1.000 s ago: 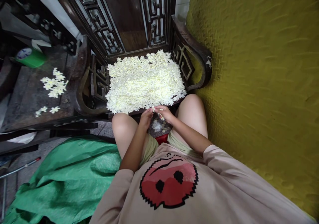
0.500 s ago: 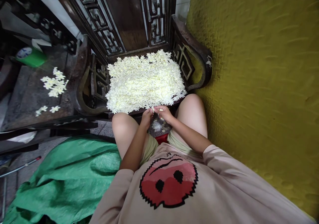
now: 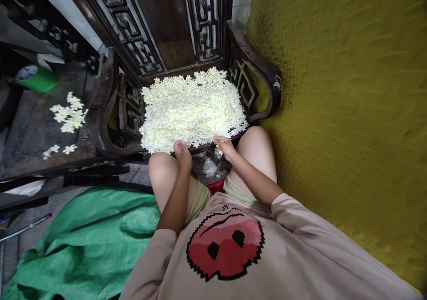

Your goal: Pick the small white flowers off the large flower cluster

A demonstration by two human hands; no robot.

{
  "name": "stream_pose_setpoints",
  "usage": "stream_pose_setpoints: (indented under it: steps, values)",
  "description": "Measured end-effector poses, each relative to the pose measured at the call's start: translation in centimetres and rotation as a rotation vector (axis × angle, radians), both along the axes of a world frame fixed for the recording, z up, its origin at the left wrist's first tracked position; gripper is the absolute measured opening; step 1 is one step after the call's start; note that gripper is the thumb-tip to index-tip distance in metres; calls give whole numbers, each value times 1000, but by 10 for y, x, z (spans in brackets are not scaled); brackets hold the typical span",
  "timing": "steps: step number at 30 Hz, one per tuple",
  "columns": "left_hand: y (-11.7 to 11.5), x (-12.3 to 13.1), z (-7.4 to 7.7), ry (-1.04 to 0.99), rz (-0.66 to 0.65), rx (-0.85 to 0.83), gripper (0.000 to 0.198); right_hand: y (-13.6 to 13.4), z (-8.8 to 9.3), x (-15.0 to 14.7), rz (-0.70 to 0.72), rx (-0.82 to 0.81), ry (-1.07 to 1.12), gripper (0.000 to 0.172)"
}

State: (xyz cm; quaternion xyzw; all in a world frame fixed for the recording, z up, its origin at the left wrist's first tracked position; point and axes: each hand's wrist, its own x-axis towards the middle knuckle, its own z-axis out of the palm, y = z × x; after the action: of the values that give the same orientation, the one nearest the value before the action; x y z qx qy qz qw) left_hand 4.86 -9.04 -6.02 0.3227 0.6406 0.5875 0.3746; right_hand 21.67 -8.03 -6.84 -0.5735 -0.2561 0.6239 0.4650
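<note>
A thick layer of small white flowers (image 3: 193, 109) with pale yellow centres covers the seat of a dark carved wooden chair (image 3: 276, 91). At the front left edge of the flowers is my left hand (image 3: 183, 153), its fingers curled together; what they hold, if anything, is too small to make out. My right hand (image 3: 226, 147) is closed at the front edge, right of the middle, with the fingertips pinched. A few small white flowers (image 3: 219, 150) show under its fingers. The two hands are apart, above my knees.
Left of the chair, a dark wooden table (image 3: 26, 131) bears loose white flowers (image 3: 70, 115) and a green roll (image 3: 40, 78). A green sheet (image 3: 90, 238) lies on the floor at left. A yellow textured panel (image 3: 347, 113) rises close on the right.
My hands were together at the front edge of the flowers. The left has moved away to the left and the right slightly to the right, still with flowers in it.
</note>
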Motion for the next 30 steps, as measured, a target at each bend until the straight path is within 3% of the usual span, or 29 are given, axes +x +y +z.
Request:
stream_pose_setpoints:
  steps: [5, 8, 14, 17, 19, 23, 30]
  values:
    - [60, -24, 25, 79, 63, 175, 23, -5, 2, -5, 82, 10, 95, 43]
    - [75, -35, 28, 195, 42, 155, 19, -7, 3, -5, 121, 16, 116, 43]
    - [37, -24, 5, 352, -43, 89, 27, -6, 4, -7, 164, 21, 130, 43]
    - [18, -11, 2, 379, -92, 104, 31, -7, 4, -10, 197, 11, 135, 44]
    - [9, -3, 5, 390, -191, 90, 29, -8, 4, -11, 211, 11, 141, 44]
    - [-7, 8, 8, 266, -392, -4, 21, -10, 4, -10, 254, 31, 136, 42]
    - [-15, 14, 0, 56, -370, -77, 28, -12, -1, -11, 299, 36, 102, 44]
